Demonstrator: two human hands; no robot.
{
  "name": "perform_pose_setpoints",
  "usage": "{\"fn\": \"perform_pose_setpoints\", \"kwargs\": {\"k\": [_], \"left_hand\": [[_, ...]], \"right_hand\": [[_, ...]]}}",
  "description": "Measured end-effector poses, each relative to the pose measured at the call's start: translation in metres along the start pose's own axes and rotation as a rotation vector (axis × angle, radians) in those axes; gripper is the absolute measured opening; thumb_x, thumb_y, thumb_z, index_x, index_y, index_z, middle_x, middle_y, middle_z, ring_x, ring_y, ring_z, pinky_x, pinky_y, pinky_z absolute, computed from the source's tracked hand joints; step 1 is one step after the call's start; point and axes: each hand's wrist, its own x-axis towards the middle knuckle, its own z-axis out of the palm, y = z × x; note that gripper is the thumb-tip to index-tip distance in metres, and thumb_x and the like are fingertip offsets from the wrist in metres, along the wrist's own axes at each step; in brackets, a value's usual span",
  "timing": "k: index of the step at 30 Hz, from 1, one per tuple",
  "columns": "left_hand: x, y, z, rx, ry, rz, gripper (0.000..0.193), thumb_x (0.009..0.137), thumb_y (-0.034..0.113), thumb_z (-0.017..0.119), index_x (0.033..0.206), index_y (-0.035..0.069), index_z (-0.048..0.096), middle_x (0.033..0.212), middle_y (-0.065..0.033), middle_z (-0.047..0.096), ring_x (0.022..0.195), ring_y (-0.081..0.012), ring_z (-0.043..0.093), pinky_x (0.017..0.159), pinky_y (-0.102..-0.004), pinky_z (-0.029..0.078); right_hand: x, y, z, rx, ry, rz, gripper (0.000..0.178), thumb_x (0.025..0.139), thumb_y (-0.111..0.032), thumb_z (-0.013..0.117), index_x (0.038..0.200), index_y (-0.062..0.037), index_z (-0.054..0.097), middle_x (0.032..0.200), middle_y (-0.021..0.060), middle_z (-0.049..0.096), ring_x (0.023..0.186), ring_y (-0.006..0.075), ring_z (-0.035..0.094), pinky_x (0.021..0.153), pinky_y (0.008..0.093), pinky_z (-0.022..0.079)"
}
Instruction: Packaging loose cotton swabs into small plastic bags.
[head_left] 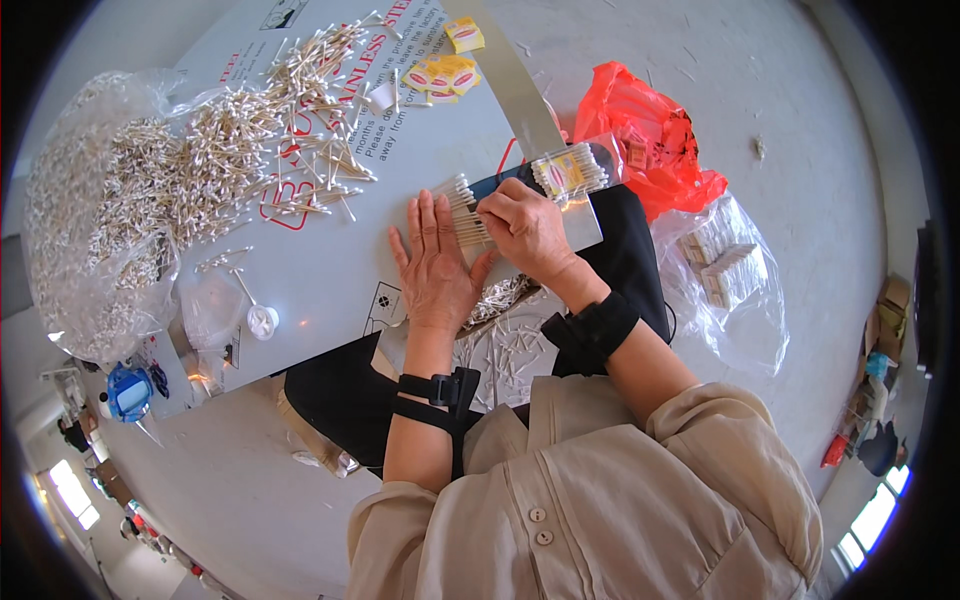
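Both hands meet on a cotton swab row (468, 222) — left hand (437, 262) flat, right hand (525, 228) pinching.

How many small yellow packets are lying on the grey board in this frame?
4 by my count: one small yellow packet alone near the board's far edge, and three overlapping ones just nearer the person. Overlap may hide more.

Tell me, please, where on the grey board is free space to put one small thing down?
The board is bare between the left hand and the small white cap, below the loose swabs. It is crowded at the upper left by the swab heap and under the right hand.
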Motion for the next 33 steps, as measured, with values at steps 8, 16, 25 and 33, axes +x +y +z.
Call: {"fn": "perform_pose_setpoints", "kwargs": {"k": [8, 16, 25, 33], "left_hand": [[0.000, 0.000, 0.001, -0.004, 0.007, -0.007, 0.092, 0.086, 0.054, 0.062, 0.152, 0.003, 0.024, 0.159, -0.0164, 0.023, 0.149, -0.0313, 0.017, 0.118, -0.0568, 0.011], [0.000, 0.000, 0.001, -0.011, -0.001, -0.007, 0.092, 0.086, 0.054, 0.061, 0.152, 0.003, 0.024, 0.160, -0.0160, 0.022, 0.150, -0.0307, 0.015, 0.118, -0.0564, 0.010], [0.000, 0.000, 0.000, -0.013, -0.003, -0.011, 0.092, 0.086, 0.055, 0.061, 0.152, 0.002, 0.025, 0.159, -0.0164, 0.023, 0.150, -0.0311, 0.016, 0.118, -0.0563, 0.010], [0.000, -0.001, 0.001, -0.017, 0.006, -0.007, 0.094, 0.085, 0.059, 0.059, 0.152, 0.003, 0.025, 0.159, -0.0164, 0.024, 0.149, -0.0316, 0.018, 0.118, -0.0565, 0.010]], "right_hand": [[0.010, -0.002, 0.005, 0.014, 0.062, 0.036, 0.007, 0.080, -0.009, 0.066, 0.086, -0.0089, 0.070, 0.080, 0.0082, 0.060, 0.076, 0.0297, 0.064, 0.064, 0.0409, 0.053], [0.010, -0.001, 0.007, -0.008, 0.063, 0.038, 0.007, 0.080, -0.010, 0.066, 0.085, -0.0095, 0.070, 0.080, 0.0080, 0.060, 0.076, 0.0291, 0.065, 0.064, 0.0401, 0.053], [0.011, -0.003, 0.005, 0.027, 0.047, 0.053, 0.004, 0.081, -0.009, 0.065, 0.082, -0.0081, 0.068, 0.080, 0.0081, 0.060, 0.075, 0.0304, 0.064, 0.063, 0.0403, 0.053], [0.023, 0.000, 0.009, 0.043, 0.062, 0.067, 0.006, 0.084, -0.011, 0.065, 0.085, -0.0090, 0.070, 0.082, 0.0075, 0.062, 0.075, 0.0313, 0.065, 0.064, 0.0410, 0.053]]}}
